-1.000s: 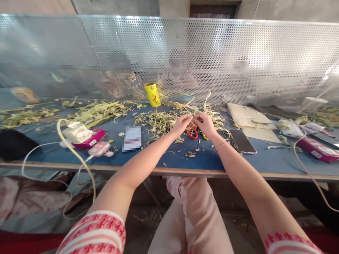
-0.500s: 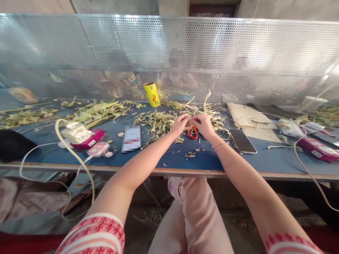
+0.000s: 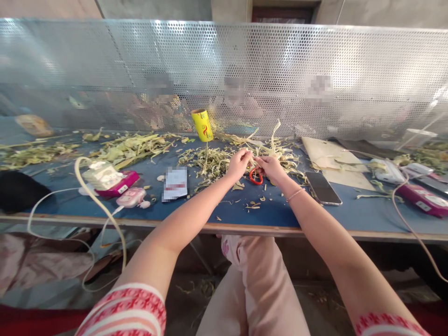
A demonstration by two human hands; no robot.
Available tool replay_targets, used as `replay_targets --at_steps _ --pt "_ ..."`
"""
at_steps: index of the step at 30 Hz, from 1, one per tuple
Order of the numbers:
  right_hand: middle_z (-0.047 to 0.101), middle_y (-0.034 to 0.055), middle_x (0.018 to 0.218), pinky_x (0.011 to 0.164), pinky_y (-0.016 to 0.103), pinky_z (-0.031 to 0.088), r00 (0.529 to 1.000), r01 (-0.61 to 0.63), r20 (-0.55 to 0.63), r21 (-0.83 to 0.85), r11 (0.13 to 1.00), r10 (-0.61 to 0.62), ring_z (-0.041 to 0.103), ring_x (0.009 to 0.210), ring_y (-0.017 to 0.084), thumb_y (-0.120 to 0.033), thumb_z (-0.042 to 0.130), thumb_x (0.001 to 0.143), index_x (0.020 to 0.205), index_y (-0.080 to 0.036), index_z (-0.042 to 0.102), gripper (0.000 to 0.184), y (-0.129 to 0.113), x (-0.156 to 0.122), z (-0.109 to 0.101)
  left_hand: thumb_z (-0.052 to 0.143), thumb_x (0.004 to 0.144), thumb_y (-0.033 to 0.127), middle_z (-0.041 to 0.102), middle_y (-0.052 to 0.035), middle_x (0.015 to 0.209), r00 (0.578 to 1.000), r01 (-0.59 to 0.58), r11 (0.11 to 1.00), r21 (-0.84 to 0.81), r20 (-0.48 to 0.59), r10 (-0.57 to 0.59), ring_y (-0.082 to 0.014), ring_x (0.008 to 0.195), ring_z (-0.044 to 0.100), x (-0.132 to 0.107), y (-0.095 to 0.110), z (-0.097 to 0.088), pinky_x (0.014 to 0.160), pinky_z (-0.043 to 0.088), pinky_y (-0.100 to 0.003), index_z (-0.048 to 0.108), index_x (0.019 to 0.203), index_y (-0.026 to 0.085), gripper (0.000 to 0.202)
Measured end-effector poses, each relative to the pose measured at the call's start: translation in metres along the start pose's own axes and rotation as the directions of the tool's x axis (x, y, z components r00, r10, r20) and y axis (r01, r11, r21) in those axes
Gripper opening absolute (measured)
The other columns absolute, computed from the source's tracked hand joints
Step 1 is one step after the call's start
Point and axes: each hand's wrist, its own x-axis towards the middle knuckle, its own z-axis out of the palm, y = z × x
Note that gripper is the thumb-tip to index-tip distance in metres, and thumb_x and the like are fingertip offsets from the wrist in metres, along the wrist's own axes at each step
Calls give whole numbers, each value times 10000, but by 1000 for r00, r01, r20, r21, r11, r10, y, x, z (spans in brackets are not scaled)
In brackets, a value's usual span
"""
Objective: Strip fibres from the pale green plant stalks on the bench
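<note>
Both my hands meet over a heap of pale green leaf strips in the middle of the blue table. My left hand is closed, pinching a thin strip. My right hand is closed too, its fingertips against the left hand's on the same strip. Red-handled scissors lie on the table just under and between the hands. A curled pale strip rises behind the right hand.
A yellow roll stands behind the heap. A phone lies right of my right hand, beside flat card sheets. Pink devices with white cables sit left. A perforated metal screen backs the table; people sit behind it.
My hands have drawn a little closer together and lower over the scissors, still working the same strip. The view has shifted slightly.
</note>
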Motion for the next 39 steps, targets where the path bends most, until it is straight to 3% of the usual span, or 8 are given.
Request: replay_targets --at_steps 4,10,14,19,31,35,39 --pt "578 5 709 499 231 407 997 53 -69 113 992 -46 478 567 88 -501 693 707 828 -190 651 336 3 3 0 506 888 242 487 43 577 1000 11 1000 -14 14 -11 -84 523 523 -1 1 1 558 430 -215 487 678 172 222" --pt "577 14 773 510 236 371 987 116 -129 179 977 -93 475 607 89 -574 662 693 813 -185 653 407 3 5 -1 539 874 245 472 45 617 997 40 999 -35 60 -38 -87 550 503 0 0 2 576 441 -218 457 714 183 190" --pt "484 -23 644 462 234 281 979 188 -105 126 974 -175 352 535 73 -612 683 651 813 -182 661 460 -2 1 0 550 874 277 451 47 599 999 3 1000 20 52 -4 -84 552 452 1 -3 1 578 380 -215 447 700 184 223" --pt "429 -40 586 465 241 249 973 225 -64 42 974 -222 328 523 73 -599 716 629 717 -183 588 444 -3 1 -1 555 867 251 436 46 584 999 20 998 60 28 -22 -95 569 427 3 -6 0 585 332 -225 465 691 179 210" --pt "449 -45 591 540 249 327 954 293 -22 -138 946 -298 407 567 96 -491 675 697 685 -202 500 339 -3 -1 -1 541 854 240 444 51 531 988 143 989 -46 73 -139 -80 499 436 2 1 0 540 372 -209 485 653 174 219" --pt "476 -38 599 560 263 348 952 286 -50 -211 935 -302 419 573 103 -481 680 691 694 -202 512 326 -3 2 -3 571 847 310 468 45 535 980 185 980 -70 84 -179 -81 503 470 2 0 -1 514 382 -196 506 681 173 225" --pt "475 -31 606 552 261 338 941 297 -82 -258 919 -327 408 585 105 -462 683 697 692 -200 518 310 -1 4 -4 583 843 266 517 27 608 971 232 968 -96 71 -226 -86 566 523 1 1 0 524 423 -189 522 725 163 168"
